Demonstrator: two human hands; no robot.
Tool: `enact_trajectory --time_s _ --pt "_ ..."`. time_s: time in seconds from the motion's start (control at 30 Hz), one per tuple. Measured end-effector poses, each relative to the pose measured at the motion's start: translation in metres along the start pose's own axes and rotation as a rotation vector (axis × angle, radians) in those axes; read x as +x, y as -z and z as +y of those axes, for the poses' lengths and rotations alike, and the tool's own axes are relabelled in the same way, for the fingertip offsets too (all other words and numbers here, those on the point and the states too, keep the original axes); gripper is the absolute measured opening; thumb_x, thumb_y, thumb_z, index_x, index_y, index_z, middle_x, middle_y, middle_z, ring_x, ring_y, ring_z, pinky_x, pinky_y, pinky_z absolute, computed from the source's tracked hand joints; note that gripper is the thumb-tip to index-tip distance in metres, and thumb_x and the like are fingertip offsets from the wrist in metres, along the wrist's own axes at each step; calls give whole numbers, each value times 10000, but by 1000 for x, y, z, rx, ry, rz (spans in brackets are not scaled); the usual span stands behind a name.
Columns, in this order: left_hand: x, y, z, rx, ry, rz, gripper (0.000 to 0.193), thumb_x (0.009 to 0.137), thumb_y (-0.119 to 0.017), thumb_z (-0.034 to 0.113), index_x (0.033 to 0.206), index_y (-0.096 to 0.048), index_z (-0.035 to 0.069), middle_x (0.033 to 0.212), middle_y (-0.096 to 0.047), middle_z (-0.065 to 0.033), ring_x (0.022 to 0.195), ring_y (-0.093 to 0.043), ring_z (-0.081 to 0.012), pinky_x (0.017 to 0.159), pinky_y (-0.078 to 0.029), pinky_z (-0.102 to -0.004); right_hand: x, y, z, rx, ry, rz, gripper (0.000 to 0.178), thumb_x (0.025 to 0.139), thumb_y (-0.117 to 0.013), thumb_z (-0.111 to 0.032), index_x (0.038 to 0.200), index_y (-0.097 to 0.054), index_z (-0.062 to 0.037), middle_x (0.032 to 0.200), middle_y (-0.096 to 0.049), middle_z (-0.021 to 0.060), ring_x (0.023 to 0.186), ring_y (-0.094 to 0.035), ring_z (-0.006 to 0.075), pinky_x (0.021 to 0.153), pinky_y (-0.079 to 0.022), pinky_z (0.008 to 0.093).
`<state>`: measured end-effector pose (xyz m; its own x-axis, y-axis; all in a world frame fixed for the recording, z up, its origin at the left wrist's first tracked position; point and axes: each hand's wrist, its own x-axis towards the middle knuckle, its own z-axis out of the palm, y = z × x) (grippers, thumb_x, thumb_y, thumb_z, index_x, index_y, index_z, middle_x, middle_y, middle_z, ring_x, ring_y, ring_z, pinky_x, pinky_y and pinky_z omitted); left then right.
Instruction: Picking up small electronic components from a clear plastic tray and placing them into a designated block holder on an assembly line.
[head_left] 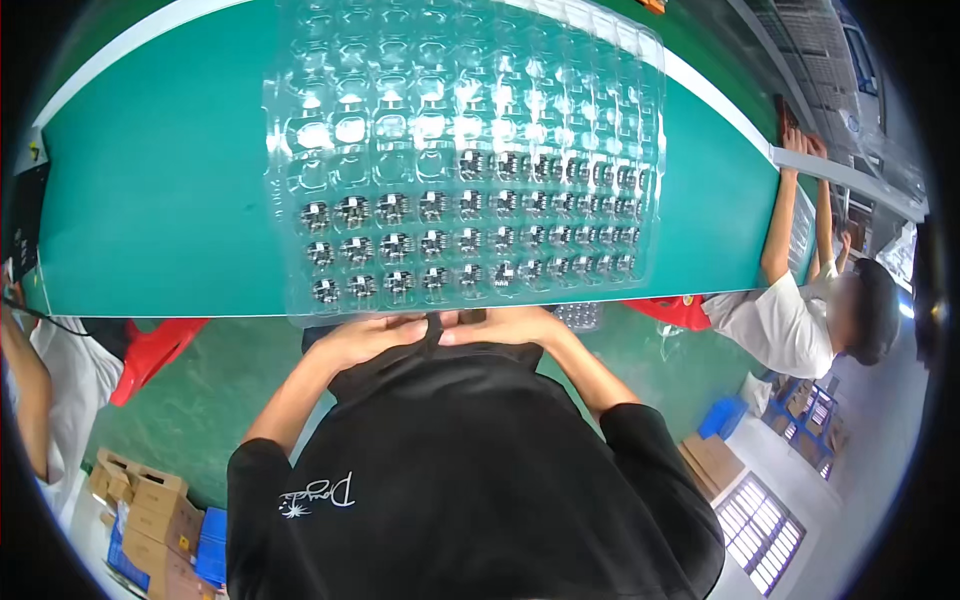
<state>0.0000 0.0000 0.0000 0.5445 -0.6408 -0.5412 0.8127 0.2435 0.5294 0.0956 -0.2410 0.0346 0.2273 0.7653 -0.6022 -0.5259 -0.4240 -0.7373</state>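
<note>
Both hands meeting at the tray's near edge

We are curling our left hand (370,335) and right hand (505,325) around something small and dark; the grip cannot be told, just below the clear blister tray (300,120).

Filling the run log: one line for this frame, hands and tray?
left hand: at tray's near edge | right hand: beside it, small dark part between them | clear tray: near rows filled, far rows empty | green table

Brown cardboard boxes (140,500) sit on the floor lower left beside blue crates (212,545); more flat cartons (712,462) lower right.
</note>
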Motion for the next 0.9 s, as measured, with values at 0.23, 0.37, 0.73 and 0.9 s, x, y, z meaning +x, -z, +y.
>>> enact_trajectory --time_s 0.23,0.37,0.73,0.9 --pt "21 -8 17 155 24 162 429 950 -716 385 1233 -625 75 1100 -629 -11 940 -569 -120 805 -496 -302 -23 11 -18 -128 -181 9 351 893 -789 -350 1074 -690 -65 846 -608 -46 713 -491 54 632 -402 262" --pt "25 -14 55 433 -6 5 381 884 -792 382 1085 -636 100 963 -595 28 823 -530 -103 743 -480 -301 -31 13 -10 -103 -124 107 345 903 -778 -349 1069 -673 -66 780 -560 -41 671 -478 60 594 -404 268" --pt "16 -33 61 935 -180 223 354 943 -692 414 1097 -676 95 878 -659 -44 775 -604 -193 736 -496 -376 -32 5 -15 -229 -110 230 328 878 -811 -266 1131 -689 -96 744 -539 -15 613 -468 72 555 -393 283" --pt "14 -41 55 918 -345 297 309 945 -707 358 1054 -658 73 814 -626 -57 696 -562 -191 685 -479 -351 -39 14 -17 -304 -18 201 400 843 -837 -283 1175 -678 -127 717 -495 -23 605 -454 84 553 -386 273"
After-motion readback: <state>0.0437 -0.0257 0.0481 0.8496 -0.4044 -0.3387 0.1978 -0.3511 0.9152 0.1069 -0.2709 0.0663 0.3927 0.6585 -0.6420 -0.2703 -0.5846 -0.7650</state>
